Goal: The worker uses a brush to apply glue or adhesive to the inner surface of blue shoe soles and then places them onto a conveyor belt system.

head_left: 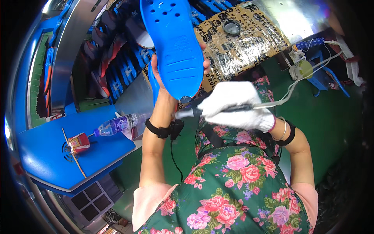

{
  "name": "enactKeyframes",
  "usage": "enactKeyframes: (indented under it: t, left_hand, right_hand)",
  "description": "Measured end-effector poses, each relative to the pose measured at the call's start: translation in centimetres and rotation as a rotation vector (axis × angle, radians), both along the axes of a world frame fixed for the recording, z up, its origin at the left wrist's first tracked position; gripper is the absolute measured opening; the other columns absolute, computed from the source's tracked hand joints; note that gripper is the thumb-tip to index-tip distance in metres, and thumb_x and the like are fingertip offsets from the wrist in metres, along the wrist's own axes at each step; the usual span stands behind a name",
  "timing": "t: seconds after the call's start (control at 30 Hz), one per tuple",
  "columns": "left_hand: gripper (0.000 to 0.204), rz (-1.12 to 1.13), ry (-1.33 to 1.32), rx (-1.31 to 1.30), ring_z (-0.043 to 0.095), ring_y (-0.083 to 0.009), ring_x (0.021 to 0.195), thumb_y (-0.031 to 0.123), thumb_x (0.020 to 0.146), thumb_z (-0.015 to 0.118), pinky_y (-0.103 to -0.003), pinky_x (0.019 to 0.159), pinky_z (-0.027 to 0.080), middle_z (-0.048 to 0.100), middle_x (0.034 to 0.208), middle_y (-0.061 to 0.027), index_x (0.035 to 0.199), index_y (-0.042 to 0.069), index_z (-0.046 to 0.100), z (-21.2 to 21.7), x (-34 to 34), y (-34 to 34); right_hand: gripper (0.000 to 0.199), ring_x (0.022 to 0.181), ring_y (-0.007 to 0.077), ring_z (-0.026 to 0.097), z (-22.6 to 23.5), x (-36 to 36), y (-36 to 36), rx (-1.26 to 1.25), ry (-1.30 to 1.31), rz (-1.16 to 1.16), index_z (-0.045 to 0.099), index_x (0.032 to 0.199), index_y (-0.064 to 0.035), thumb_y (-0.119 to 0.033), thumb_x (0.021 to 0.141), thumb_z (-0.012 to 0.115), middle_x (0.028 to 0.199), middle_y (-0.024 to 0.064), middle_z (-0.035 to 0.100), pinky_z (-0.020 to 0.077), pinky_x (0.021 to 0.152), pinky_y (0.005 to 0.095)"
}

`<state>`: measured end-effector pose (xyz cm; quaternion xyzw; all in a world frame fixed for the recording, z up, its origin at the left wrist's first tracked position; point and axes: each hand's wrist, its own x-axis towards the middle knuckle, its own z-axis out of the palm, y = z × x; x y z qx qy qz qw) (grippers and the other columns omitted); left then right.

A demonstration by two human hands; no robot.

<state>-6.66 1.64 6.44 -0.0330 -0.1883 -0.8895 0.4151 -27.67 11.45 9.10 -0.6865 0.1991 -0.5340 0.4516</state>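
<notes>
My bare left hand (156, 69) holds up a blue shoe sole (180, 58), with the thumb along one edge and fingertips curling round the other. Holes dot the sole's far end, and grooves cross the near part. My right hand (237, 105), in a white glove, is closed round a slim pen-like tool (197, 112) with a dark body. A pale hose or cord (286, 98) runs from the tool toward the right. The tool's blurred front end lies just below the sole's near end; I cannot tell whether they touch.
Left, a blue table (43, 142) bears a plastic bottle (117, 124), a small red box (79, 143) and a thin stick (80, 167). Ahead, a surface covered in printed tape (249, 48) carries a round dark-rimmed dish (231, 28). Racked soles (117, 80) stand beyond the left hand.
</notes>
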Motion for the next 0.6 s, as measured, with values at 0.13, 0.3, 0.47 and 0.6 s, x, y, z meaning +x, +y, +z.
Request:
enactKeyframes:
  t: [0.13,0.3,0.47,0.6]
  left_hand:
    - [0.107,-0.187,-0.241,-0.01,0.056,-0.039,0.102,0.07,0.08,0.068,-0.048,0.082,0.053,0.048,0.139,-0.0267,0.153,0.0,0.033,1.3,0.4,-0.3]
    - [0.108,-0.189,-0.308,0.028,0.059,-0.0472,0.105,0.067,0.081,0.067,-0.053,0.085,0.057,0.043,0.143,-0.0341,0.155,-0.001,0.028,2.1,0.6,-1.1]
    - [0.109,-0.17,-0.369,0.006,0.058,-0.0509,0.114,0.064,0.079,0.07,-0.057,0.089,0.055,0.043,0.144,-0.0345,0.156,-0.001,0.028,1.5,1.5,-0.9]
    - [0.11,-0.106,-0.505,-0.031,0.059,-0.0509,0.113,0.063,0.078,0.071,-0.057,0.093,0.054,0.044,0.143,-0.0346,0.156,-0.001,0.028,2.2,1.5,-0.8]
  right_hand:
    - [0.016,0.085,0.0243,0.073,1.1,-1.0,-1.5,-0.142,0.111,-0.205,0.078,0.092,-0.0063,-0.001,0.077,0.08,0.097,0.011,0.077,0.0562,0.075,0.0356]
    - [0.03,0.083,0.0261,0.07,-1.2,-0.5,-0.4,-0.522,0.294,-0.254,0.074,0.11,-0.0139,-0.009,0.081,0.079,0.103,0.0067,0.075,0.0573,0.069,0.0362]
    - [0.027,0.08,0.0238,0.07,0.3,-0.6,-0.1,-0.372,0.2,-0.119,0.076,0.104,-0.0128,-0.009,0.079,0.082,0.099,0.0066,0.075,0.0569,0.068,0.0358]
    - [0.023,0.079,0.0242,0.07,0.2,-1.0,-0.8,-0.412,0.266,-0.221,0.076,0.101,-0.014,-0.009,0.079,0.081,0.098,0.0064,0.075,0.0566,0.067,0.036]
